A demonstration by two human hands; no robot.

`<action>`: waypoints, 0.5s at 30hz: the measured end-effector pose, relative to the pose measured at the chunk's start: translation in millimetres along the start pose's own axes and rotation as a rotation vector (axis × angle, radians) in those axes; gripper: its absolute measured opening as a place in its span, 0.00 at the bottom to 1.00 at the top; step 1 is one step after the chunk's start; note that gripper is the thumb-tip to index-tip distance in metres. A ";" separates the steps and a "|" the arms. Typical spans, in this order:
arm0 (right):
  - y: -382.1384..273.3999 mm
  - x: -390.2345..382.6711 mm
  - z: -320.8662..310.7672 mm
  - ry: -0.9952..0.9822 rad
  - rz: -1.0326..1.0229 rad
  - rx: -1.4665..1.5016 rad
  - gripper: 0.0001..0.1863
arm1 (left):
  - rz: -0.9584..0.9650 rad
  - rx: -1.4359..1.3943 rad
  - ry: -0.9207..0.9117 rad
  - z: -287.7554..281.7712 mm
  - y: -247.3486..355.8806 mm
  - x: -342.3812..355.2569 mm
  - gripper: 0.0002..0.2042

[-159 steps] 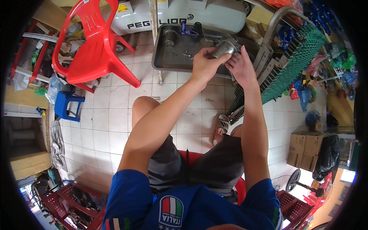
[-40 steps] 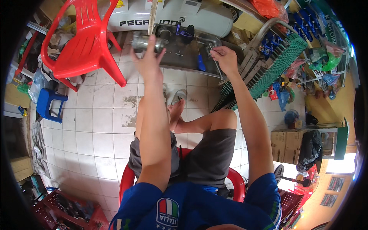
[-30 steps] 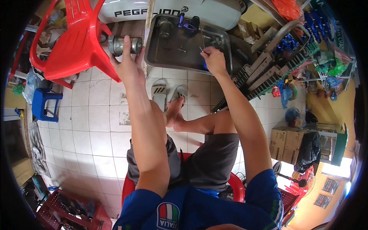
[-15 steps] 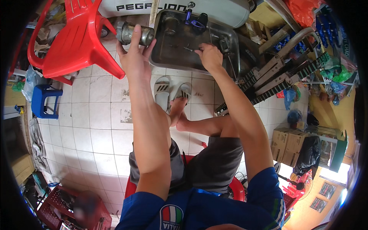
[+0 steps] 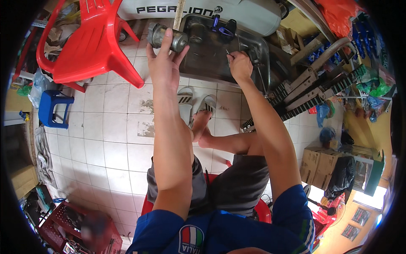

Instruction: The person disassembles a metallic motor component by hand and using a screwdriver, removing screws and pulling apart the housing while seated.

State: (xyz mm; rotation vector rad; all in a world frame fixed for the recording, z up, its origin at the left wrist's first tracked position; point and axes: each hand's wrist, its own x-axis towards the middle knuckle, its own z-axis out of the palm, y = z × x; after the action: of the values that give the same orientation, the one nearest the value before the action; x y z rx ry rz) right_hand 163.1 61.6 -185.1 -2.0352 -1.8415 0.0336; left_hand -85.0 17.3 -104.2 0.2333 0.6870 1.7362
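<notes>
Floor tiles fill the middle of the frame and look hard, so a thing that falls there could get a dent. A white tank lies along the top. A red chair stands at upper left, and a careless swing that way could bump it. The metal tray is at upper middle. The left grip is curled around a metal cylinder, held by the tray's left edge, with a finger across it. The right grip is over the tray, fingertips pinched together. The cylinder looks heavy and smooth, so oily skin or loose fingers could let it slip onto the tray or tiles. A purple and black tool sits near the tray's top, and a quick push up could knock it. The pinch seems to have a small metal piece, too tiny to make out; a weak squeeze could drop it.
</notes>
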 end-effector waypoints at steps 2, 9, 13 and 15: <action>1.4 3.4 0.7 -0.065 -0.008 -0.067 0.09 | -0.004 -0.015 -0.007 0.0 -1.7 -1.6 0.38; -15.6 10.4 7.1 0.024 -0.273 -0.059 0.09 | -0.020 -0.004 0.004 2.7 -5.3 -2.6 0.41; -13.4 17.8 19.1 -0.136 -0.340 0.019 0.09 | -0.075 -0.035 -0.021 1.0 -7.7 -1.0 0.42; -8.4 18.3 24.8 -0.158 -0.309 0.048 0.09 | -0.116 -0.053 -0.015 3.1 -10.6 -0.7 0.40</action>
State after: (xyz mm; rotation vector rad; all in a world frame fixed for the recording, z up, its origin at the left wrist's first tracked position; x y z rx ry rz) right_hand 150.7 86.5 -201.0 -1.7388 -2.2107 0.1551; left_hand -74.6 19.0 -107.4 0.1660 0.6311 1.6376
